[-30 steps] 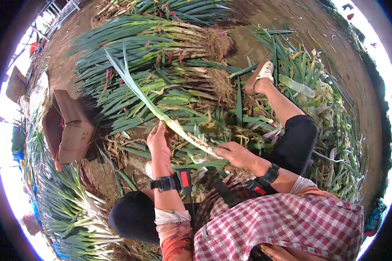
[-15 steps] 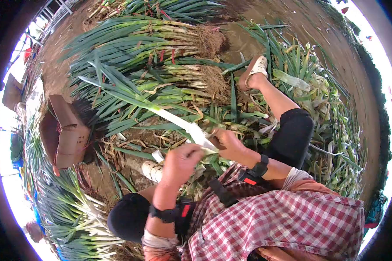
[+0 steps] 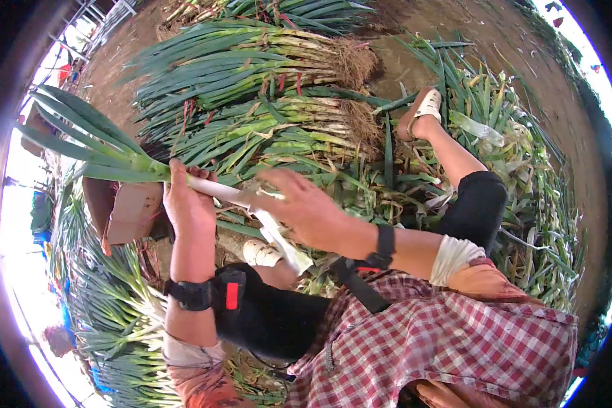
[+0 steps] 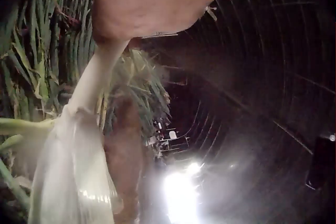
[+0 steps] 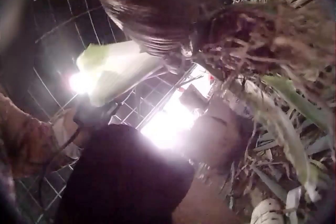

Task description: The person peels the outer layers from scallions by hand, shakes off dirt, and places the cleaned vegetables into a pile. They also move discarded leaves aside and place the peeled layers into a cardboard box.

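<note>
Out over the person's knees, toward the left, lies the long green onion with a white shank and broad blue-green leaves [image 3: 214, 189], held up off the ground. The bare left hand [image 3: 192, 207] has its fingers curled round the upper shank, just below where the leaves fan out. At the lower end, a limp, pale strip of outer sheath [image 3: 279, 239] hangs beside the bare right hand [image 3: 302, 211]. That hand is blurred; whether it pinches the strip I cannot tell. The step looks like stripping outer layers, and the next move would likely call for a steady left grip while the right clears the loose strip.

Beyond lie red-tied bundles of unpeeled green onions [image 3: 231, 58]; to the right, a heap of torn leaves and husks [image 3: 517, 163]. The leaves partly cover a brown cardboard box [image 3: 139, 212]. The onion's root end is hidden, and glare washes out much of the right wrist view.
</note>
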Demonstrator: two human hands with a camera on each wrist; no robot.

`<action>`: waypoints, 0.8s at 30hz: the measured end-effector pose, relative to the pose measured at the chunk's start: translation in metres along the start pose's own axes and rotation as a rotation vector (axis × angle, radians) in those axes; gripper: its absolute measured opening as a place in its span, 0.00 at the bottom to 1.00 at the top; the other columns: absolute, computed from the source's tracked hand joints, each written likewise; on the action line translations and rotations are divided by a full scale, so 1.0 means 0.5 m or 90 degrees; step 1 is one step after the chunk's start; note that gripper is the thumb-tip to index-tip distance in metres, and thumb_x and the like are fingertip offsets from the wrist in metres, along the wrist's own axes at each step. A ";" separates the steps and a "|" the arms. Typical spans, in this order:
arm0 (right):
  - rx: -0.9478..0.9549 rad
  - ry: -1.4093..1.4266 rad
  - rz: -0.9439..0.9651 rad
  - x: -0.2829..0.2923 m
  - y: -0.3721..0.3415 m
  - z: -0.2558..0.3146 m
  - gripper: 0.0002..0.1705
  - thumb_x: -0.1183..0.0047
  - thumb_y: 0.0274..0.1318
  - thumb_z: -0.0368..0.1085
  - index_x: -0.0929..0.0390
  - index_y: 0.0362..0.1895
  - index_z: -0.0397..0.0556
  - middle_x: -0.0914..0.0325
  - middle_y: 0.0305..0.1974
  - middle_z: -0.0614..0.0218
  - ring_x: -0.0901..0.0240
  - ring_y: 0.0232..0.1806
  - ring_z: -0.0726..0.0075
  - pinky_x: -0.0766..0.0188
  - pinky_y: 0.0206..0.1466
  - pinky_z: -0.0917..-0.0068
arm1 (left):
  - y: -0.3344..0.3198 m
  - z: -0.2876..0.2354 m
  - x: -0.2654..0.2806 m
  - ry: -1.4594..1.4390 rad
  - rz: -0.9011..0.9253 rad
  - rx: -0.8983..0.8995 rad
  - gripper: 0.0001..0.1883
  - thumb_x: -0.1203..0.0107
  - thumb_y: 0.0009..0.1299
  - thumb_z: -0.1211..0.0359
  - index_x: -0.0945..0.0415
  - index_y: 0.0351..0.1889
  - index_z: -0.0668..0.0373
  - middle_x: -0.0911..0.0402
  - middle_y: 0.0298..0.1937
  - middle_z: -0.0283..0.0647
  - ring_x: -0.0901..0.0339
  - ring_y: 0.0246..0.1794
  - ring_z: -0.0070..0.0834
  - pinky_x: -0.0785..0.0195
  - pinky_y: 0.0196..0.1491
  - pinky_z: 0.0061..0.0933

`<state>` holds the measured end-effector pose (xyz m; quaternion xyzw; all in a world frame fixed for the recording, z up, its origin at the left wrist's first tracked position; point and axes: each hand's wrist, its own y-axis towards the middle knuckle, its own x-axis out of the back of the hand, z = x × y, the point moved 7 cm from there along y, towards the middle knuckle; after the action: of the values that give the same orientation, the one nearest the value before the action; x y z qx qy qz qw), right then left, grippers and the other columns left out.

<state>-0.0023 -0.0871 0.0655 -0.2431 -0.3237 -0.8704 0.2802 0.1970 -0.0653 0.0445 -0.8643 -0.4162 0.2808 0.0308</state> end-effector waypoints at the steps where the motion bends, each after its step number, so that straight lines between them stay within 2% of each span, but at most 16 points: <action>1: 0.128 0.023 0.033 -0.028 0.018 0.018 0.22 0.48 0.36 0.31 0.31 0.43 0.50 0.36 0.48 0.57 0.42 0.52 0.46 0.38 0.50 0.60 | -0.006 -0.005 -0.006 0.025 -0.059 -0.012 0.09 0.51 0.64 0.63 0.38 0.30 0.56 0.36 0.24 0.33 0.36 0.24 0.27 0.38 0.32 0.34; 2: 0.256 0.044 0.068 -0.051 0.020 0.039 0.22 0.47 0.33 0.30 0.29 0.41 0.49 0.35 0.46 0.58 0.43 0.52 0.45 0.39 0.51 0.62 | -0.006 -0.007 -0.010 0.023 -0.065 -0.049 0.09 0.52 0.64 0.64 0.39 0.30 0.56 0.37 0.22 0.32 0.37 0.22 0.25 0.39 0.26 0.32; 3: 0.217 0.094 0.162 -0.075 0.023 0.041 0.20 0.48 0.33 0.28 0.29 0.39 0.46 0.35 0.46 0.57 0.43 0.54 0.46 0.41 0.55 0.62 | 0.006 -0.021 -0.005 0.034 -0.094 -0.078 0.09 0.51 0.64 0.64 0.40 0.29 0.56 0.37 0.20 0.32 0.38 0.19 0.24 0.40 0.22 0.30; 6: 0.260 0.186 0.116 -0.058 0.017 0.062 0.20 0.47 0.33 0.27 0.30 0.39 0.44 0.35 0.47 0.57 0.44 0.55 0.46 0.43 0.58 0.62 | 0.029 -0.033 0.006 0.033 -0.144 -0.094 0.10 0.51 0.63 0.64 0.41 0.27 0.56 0.38 0.17 0.32 0.41 0.14 0.22 0.44 0.17 0.28; 8: 0.273 0.165 0.142 -0.027 -0.003 0.085 0.19 0.47 0.35 0.28 0.31 0.38 0.44 0.35 0.48 0.56 0.46 0.57 0.45 0.45 0.59 0.60 | 0.052 -0.044 0.013 0.010 -0.165 -0.107 0.11 0.50 0.62 0.65 0.42 0.25 0.56 0.38 0.16 0.31 0.45 0.10 0.20 0.47 0.14 0.24; 10: 0.193 0.209 0.152 0.003 -0.064 0.086 0.19 0.48 0.36 0.29 0.33 0.38 0.40 0.34 0.45 0.54 0.45 0.56 0.43 0.42 0.57 0.58 | 0.094 -0.093 0.067 0.006 -0.212 -0.176 0.10 0.50 0.61 0.66 0.41 0.24 0.55 0.38 0.16 0.31 0.45 0.11 0.19 0.50 0.14 0.23; 11: 0.161 0.229 0.191 0.018 -0.098 0.076 0.19 0.48 0.37 0.30 0.34 0.39 0.40 0.35 0.46 0.54 0.46 0.57 0.42 0.42 0.57 0.57 | 0.103 -0.107 0.090 -0.025 -0.188 -0.195 0.10 0.50 0.61 0.66 0.41 0.23 0.54 0.39 0.16 0.30 0.46 0.11 0.19 0.51 0.14 0.23; 12: 0.126 0.247 0.228 0.033 -0.135 0.059 0.19 0.48 0.39 0.30 0.34 0.40 0.40 0.35 0.47 0.54 0.46 0.57 0.42 0.42 0.56 0.57 | 0.099 -0.102 0.105 -0.048 -0.206 -0.154 0.10 0.50 0.61 0.66 0.40 0.24 0.54 0.39 0.16 0.30 0.45 0.11 0.19 0.52 0.13 0.23; 14: 0.053 0.213 0.273 0.061 -0.210 0.017 0.17 0.50 0.41 0.31 0.34 0.39 0.41 0.35 0.50 0.55 0.47 0.59 0.45 0.44 0.58 0.57 | 0.084 -0.101 0.106 -0.060 -0.216 -0.154 0.09 0.51 0.61 0.66 0.40 0.24 0.54 0.39 0.16 0.30 0.45 0.11 0.19 0.52 0.14 0.23; 16: 0.012 0.201 0.323 0.110 -0.223 0.037 0.13 0.53 0.45 0.32 0.33 0.39 0.43 0.36 0.52 0.57 0.46 0.59 0.47 0.47 0.59 0.57 | 0.095 -0.081 0.108 -0.074 -0.197 -0.110 0.08 0.51 0.62 0.66 0.40 0.26 0.54 0.39 0.16 0.31 0.45 0.11 0.20 0.51 0.14 0.23; 17: -0.025 0.252 0.337 0.126 -0.231 0.037 0.12 0.54 0.47 0.34 0.32 0.38 0.43 0.35 0.51 0.58 0.46 0.59 0.48 0.49 0.61 0.56 | 0.094 -0.075 0.108 -0.069 -0.231 -0.109 0.09 0.52 0.62 0.65 0.40 0.25 0.56 0.39 0.16 0.31 0.45 0.11 0.21 0.49 0.14 0.25; 20: -0.101 0.337 0.300 0.191 -0.252 0.050 0.12 0.54 0.49 0.37 0.30 0.36 0.43 0.32 0.47 0.57 0.40 0.54 0.54 0.49 0.60 0.60 | 0.092 -0.077 0.122 -0.028 -0.231 -0.107 0.11 0.53 0.62 0.64 0.39 0.22 0.57 0.39 0.16 0.32 0.44 0.11 0.22 0.48 0.14 0.26; 21: -0.133 0.410 0.221 0.208 -0.293 0.014 0.11 0.55 0.50 0.36 0.29 0.37 0.43 0.31 0.45 0.58 0.37 0.52 0.57 0.47 0.59 0.62 | 0.095 -0.096 0.149 -0.020 -0.268 -0.136 0.11 0.53 0.63 0.64 0.39 0.22 0.57 0.39 0.16 0.32 0.44 0.11 0.22 0.48 0.15 0.26; 22: -0.287 0.403 0.184 0.220 -0.341 -0.037 0.11 0.54 0.51 0.35 0.29 0.38 0.42 0.30 0.44 0.58 0.36 0.50 0.60 0.45 0.57 0.65 | 0.102 -0.116 0.187 -0.009 -0.305 -0.162 0.11 0.53 0.63 0.64 0.39 0.22 0.57 0.39 0.15 0.32 0.44 0.11 0.22 0.49 0.15 0.26; 23: -0.440 0.407 0.132 0.235 -0.395 -0.086 0.11 0.54 0.51 0.34 0.29 0.39 0.42 0.30 0.43 0.58 0.35 0.49 0.63 0.43 0.55 0.67 | 0.115 -0.133 0.219 0.006 -0.281 -0.196 0.11 0.54 0.64 0.64 0.39 0.22 0.56 0.40 0.15 0.31 0.44 0.11 0.22 0.49 0.15 0.26; 24: -0.706 0.313 0.122 0.247 -0.455 -0.132 0.12 0.52 0.51 0.33 0.28 0.40 0.41 0.30 0.42 0.58 0.35 0.49 0.66 0.42 0.54 0.70 | 0.079 -0.142 0.211 0.022 -0.320 -0.175 0.11 0.55 0.64 0.64 0.39 0.21 0.55 0.41 0.15 0.31 0.45 0.12 0.22 0.49 0.15 0.25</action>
<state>-0.2547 -0.0301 -0.0012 -0.1729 0.2748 -0.9107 0.2553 0.3136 -0.0006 0.0445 -0.7348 -0.6509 0.1904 -0.0105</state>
